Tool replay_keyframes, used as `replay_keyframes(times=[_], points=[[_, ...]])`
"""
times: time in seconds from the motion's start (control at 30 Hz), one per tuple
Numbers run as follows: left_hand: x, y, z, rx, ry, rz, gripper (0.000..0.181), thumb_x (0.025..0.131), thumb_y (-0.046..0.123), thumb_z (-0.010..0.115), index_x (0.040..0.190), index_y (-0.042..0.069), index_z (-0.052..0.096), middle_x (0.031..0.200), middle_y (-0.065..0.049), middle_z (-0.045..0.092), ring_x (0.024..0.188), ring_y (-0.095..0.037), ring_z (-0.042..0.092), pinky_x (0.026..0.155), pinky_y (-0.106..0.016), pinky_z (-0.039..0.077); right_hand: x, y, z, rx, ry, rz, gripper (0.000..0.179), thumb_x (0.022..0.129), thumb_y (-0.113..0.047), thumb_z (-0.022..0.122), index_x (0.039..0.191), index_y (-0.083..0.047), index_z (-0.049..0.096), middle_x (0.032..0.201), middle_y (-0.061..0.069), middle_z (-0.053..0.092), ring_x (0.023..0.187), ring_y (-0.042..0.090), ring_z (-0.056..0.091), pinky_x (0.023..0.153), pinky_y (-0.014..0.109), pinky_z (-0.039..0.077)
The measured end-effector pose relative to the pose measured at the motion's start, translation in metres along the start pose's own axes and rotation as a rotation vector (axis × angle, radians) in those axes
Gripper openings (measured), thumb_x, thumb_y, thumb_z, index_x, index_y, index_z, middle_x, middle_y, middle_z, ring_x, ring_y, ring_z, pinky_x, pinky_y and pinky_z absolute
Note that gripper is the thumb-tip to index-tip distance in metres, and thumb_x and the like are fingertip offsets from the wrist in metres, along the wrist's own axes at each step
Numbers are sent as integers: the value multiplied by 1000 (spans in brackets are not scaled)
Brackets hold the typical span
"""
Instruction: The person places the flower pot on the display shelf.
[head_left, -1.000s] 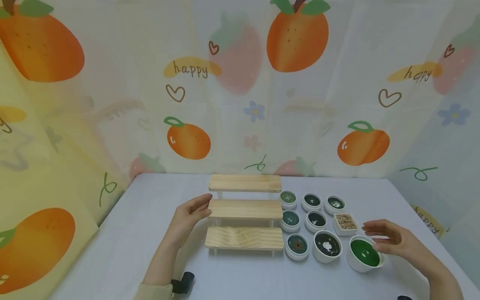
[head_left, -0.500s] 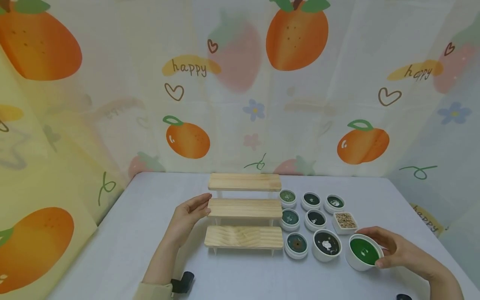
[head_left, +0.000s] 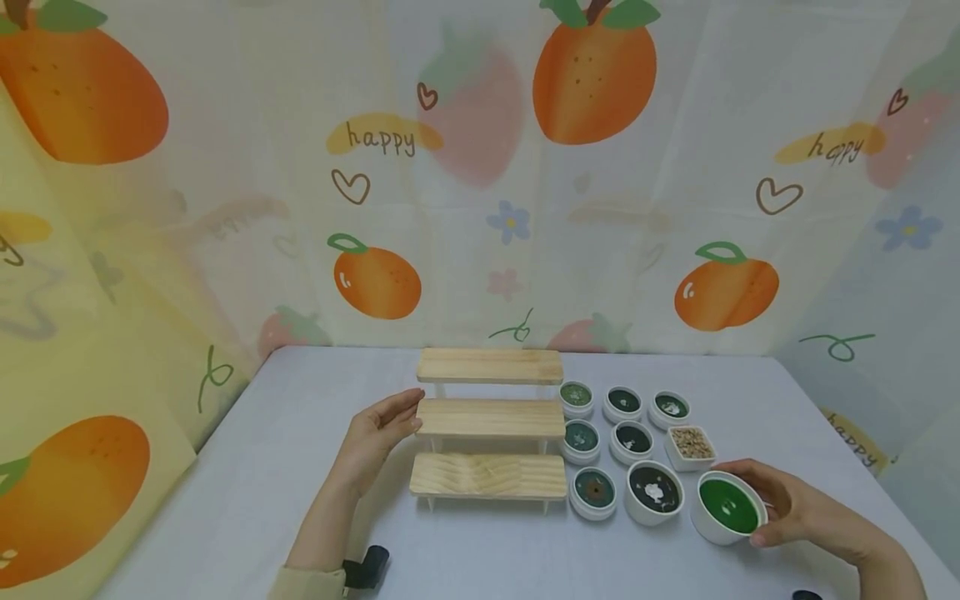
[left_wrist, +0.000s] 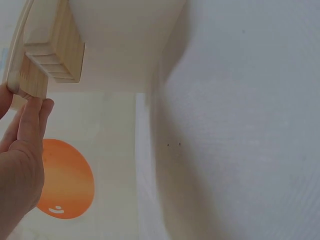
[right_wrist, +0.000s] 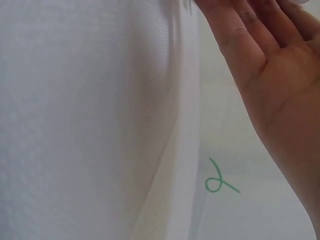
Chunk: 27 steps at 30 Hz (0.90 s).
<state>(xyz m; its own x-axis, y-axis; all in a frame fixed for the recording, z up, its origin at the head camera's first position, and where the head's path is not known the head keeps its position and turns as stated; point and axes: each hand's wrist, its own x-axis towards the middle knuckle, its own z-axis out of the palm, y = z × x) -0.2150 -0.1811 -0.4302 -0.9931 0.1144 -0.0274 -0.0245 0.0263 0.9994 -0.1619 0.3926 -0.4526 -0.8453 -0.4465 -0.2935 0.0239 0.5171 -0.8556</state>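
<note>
A wooden three-tier display stand (head_left: 491, 418) occupies the middle of the table. At the left end of its middle shelf, my left hand (head_left: 372, 442) pinches the board's edge; the left wrist view has the thumb and fingertips on either side of the wooden board (left_wrist: 30, 75). Over on the right, my right hand (head_left: 798, 506) grips a small white bowl (head_left: 727, 510) that is glossy green inside. My thumb is on the bowl's near right side, and the fingers reach round behind. The right wrist view shows mainly the palm (right_wrist: 295, 95), with the bowl nearly out of frame.
Several round white pots (head_left: 595, 492) with dark green tops stand in rows right of the stand. A larger white bowl (head_left: 655, 493), dark inside with a white shape, and a square dish (head_left: 691, 447) of beige bits neighbour the held bowl. A patterned cloth (head_left: 480, 275) hangs behind.
My right hand has come down from above the green bowl's rim and closed round its right side. The left hand and the stand stay where they were.
</note>
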Motion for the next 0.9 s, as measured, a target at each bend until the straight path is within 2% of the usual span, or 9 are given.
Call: replay_keyframes(times=[0.2,0.47,0.57,0.67,0.73,0.8,0.9], points=[[1,-2,0,10,11,3,53,92,5,65,142,1,49,150,-16,50,129,-11,57,98,-13,51,-1,-1,0,11,-9,15,72,85,-18,71,147,-7,36,124,-45,44,108,-29,35,100,75,40],[2,-3,-1,-5,6,3,52,93,5,65,142,2,49,149,-15,50,131,-14,56,99,-14,51,0,-3,2,-18,41,27,71,85,-19,71,146,-5,37,122,-46,43,105,-32,31,97,78,38],[2,-4,-1,-9,8,-1,52,92,5,65,142,2,50,150,-15,50,130,-13,56,99,-14,51,-1,-6,2,-29,62,27,71,84,-19,72,145,-3,38,123,-42,46,107,-31,31,99,78,36],[1,-4,-1,-8,10,-3,52,92,5,65,142,2,50,150,-14,50,131,-14,55,99,-14,51,-2,-10,0,-45,88,5,68,85,-18,72,143,-3,40,124,-38,51,108,-28,35,97,76,39],[1,-4,-1,-8,9,-2,52,92,5,65,142,2,50,150,-14,50,133,-16,54,99,-14,51,-4,-13,-1,-71,114,-25,65,85,-16,71,142,-3,42,124,-34,54,109,-24,39,98,61,48],[1,-3,0,-7,10,-1,52,92,5,65,142,2,50,149,-14,50,134,-18,53,99,-14,51,-6,-16,-2,-96,143,-63,63,85,-14,71,141,-4,44,124,-31,55,110,-20,43,94,39,53],[1,-3,0,-7,10,0,51,92,5,65,141,2,50,149,-14,50,135,-21,52,99,-14,51,-8,-21,-2,-136,183,-126,61,84,-11,71,139,-6,46,125,-27,58,112,-15,48,82,16,46]])
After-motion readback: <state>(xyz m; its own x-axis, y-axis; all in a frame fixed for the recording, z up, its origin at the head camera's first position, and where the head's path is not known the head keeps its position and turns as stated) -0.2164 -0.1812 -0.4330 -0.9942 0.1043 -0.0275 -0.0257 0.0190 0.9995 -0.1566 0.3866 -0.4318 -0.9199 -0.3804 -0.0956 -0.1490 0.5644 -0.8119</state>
